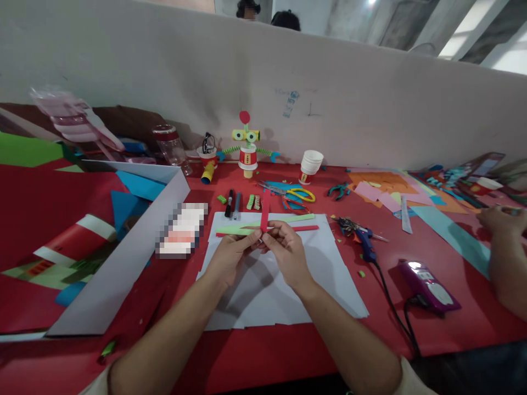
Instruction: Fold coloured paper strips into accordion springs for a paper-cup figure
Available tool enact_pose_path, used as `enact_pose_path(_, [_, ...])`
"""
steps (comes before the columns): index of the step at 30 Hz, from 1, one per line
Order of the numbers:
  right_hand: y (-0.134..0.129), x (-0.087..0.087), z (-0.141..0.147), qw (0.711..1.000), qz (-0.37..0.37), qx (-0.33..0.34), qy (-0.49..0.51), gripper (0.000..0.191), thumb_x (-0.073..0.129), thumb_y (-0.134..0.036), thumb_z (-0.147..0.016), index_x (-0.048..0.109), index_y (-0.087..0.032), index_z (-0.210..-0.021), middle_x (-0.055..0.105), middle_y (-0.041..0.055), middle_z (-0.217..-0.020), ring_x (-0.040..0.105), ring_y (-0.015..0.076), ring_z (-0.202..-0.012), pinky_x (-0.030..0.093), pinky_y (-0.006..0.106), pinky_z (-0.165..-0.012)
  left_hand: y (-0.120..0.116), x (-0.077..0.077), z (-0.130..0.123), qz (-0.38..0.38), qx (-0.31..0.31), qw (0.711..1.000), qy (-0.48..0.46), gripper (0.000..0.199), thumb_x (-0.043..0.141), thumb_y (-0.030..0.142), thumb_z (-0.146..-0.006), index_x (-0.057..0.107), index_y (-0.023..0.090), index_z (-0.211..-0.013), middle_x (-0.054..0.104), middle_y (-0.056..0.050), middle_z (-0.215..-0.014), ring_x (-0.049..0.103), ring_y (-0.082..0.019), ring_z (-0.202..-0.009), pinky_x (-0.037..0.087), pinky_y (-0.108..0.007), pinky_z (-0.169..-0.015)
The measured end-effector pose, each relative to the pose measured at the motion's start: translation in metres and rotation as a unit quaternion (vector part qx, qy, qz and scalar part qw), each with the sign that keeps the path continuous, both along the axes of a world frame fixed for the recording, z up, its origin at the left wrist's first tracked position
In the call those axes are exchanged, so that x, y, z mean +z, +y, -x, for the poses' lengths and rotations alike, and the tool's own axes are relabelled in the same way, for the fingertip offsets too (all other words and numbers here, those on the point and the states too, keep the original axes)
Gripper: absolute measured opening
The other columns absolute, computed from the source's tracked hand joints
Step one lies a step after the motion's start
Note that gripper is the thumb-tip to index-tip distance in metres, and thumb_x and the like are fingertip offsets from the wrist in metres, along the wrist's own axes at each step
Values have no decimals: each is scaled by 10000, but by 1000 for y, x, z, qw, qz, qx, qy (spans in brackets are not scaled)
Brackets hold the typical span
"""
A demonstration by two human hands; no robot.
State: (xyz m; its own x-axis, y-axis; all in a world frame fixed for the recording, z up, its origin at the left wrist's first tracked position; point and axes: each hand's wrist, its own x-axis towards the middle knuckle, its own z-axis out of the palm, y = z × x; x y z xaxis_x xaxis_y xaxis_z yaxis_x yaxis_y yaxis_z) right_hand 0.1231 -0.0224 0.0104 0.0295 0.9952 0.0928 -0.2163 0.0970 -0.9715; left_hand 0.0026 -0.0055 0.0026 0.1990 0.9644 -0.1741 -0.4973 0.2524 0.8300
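My left hand (236, 252) and my right hand (288, 252) meet over white paper (272, 296). Their fingertips pinch a red paper strip (265, 211) that stands upright between them. A light green strip (233, 230) reaches leftward from my fingers, and it looks joined to the red one, though the join is covered by my fingertips. On the paper behind my hands lie another red strip (307, 227) and another green strip (302, 218).
Beyond the paper stand a paper-cup figure (247, 156), white cups (312, 163), markers (229, 203) and yellow-handled scissors (302, 194). Right are a glue gun (365, 241), a purple device (430, 288) and another person's hand (504, 222). A box (123, 274) stands left.
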Motion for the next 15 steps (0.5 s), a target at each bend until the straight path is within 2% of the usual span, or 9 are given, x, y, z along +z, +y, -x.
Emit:
enact_pose_path(5, [-2, 0, 1, 999, -15, -37, -12, 119, 617, -284, -771, 609, -209, -864, 615, -22, -686, 597, 126, -585, 501, 278, -603, -3, 5, -2, 6, -33, 999, 0, 149, 777, 257, -630, 702, 128, -636, 614, -20, -604, 527, -113, -604, 441, -263, -668])
enact_pose_path(9, [-1, 0, 2, 998, -14, -56, -8, 82, 621, -264, -765, 614, -213, -830, 615, -29, -664, 594, 125, -582, 497, 270, -592, -4, 3, -4, 11, -17, 1000, 5, 143, 774, 260, -640, 707, 134, -649, 624, -22, -610, 542, -114, -632, 435, -257, -698])
enact_pose_path(15, [0, -3, 4, 998, 16, -45, 44, 83, 631, -262, -752, 621, -202, -810, 631, -20, -661, 589, 127, -600, 477, 266, -585, -3, 2, -2, 12, -9, 1000, 14, 130, 759, 257, -654, 696, 144, -642, 654, -28, -651, 569, -128, -649, 429, -266, -704])
